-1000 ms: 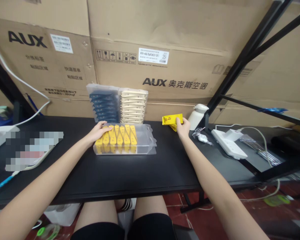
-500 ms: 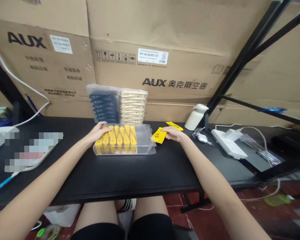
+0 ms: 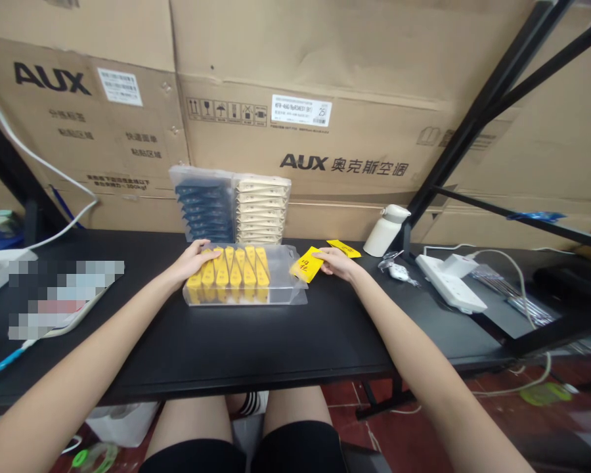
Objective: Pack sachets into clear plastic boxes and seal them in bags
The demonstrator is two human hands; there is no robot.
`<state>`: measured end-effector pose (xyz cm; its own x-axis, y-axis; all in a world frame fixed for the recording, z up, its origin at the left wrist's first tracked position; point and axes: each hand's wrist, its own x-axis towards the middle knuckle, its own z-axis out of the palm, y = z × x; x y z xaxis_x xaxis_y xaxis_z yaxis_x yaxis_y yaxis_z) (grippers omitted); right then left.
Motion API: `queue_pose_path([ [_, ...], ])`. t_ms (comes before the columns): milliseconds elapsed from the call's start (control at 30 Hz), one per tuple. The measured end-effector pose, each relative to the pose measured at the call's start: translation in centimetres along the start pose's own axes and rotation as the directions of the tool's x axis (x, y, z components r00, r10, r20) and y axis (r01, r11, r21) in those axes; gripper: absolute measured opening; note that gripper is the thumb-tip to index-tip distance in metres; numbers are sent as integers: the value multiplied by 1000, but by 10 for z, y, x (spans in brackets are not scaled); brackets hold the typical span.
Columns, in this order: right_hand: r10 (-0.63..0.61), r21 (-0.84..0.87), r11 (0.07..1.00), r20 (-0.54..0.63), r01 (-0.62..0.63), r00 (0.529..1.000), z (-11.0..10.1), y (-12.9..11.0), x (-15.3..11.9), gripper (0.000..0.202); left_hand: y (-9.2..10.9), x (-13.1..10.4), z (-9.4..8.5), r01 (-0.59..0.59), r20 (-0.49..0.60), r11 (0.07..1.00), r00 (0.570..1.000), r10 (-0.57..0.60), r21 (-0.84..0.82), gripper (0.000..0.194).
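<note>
My left hand (image 3: 197,261) is closed around the left end of a see-through box (image 3: 286,272), the thumb lying along the top. The box lies lengthwise on the black table (image 3: 246,348); take it as the middle of the clock. Inside, a row of yellow packets (image 3: 229,272) is lined up side by side, starting from the nine o'clock end, their slanted edges alternating. The flaps of the box stick out at three o'clock.

My right hand (image 3: 339,261) is at three o'clock too, pinching one yellow packet (image 3: 307,264) by its right edge, dark writing facing me, the packet tilted. It overlaps the flaps in my view, though I can't tell whether it really touches them. Another yellow packet (image 3: 343,248) lies on the table just behind that hand, between two and three o'clock.

Behind the box, blue packets (image 3: 204,207) stand stacked in clear plastic at eleven o'clock, with cream packets (image 3: 261,210) right beside them at twelve, in front of the cardboard (image 3: 345,46). Farther out between two and three is a white bottle (image 3: 387,230), and well off at three a white power strip (image 3: 450,284).
</note>
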<state>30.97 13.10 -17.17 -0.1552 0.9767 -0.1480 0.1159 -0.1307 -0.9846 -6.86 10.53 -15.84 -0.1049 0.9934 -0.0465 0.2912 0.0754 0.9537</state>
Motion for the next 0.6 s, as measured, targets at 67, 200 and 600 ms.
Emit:
queue_pose_path([
  [67,24,8,1000,34,-24,999,2,0,0,6,0,0,0,0,2,1000,1000,0,-6,57],
  [200,100,63,991,229,-117,968,3,-1,-1,20,-1,1,0,-7,-3,1000,1000,7,-3,57],
  [600,32,49,997,352,-53,936,34,-1,-10,14,-4,3,-1,-8,13,999,1000,8,47,61],
])
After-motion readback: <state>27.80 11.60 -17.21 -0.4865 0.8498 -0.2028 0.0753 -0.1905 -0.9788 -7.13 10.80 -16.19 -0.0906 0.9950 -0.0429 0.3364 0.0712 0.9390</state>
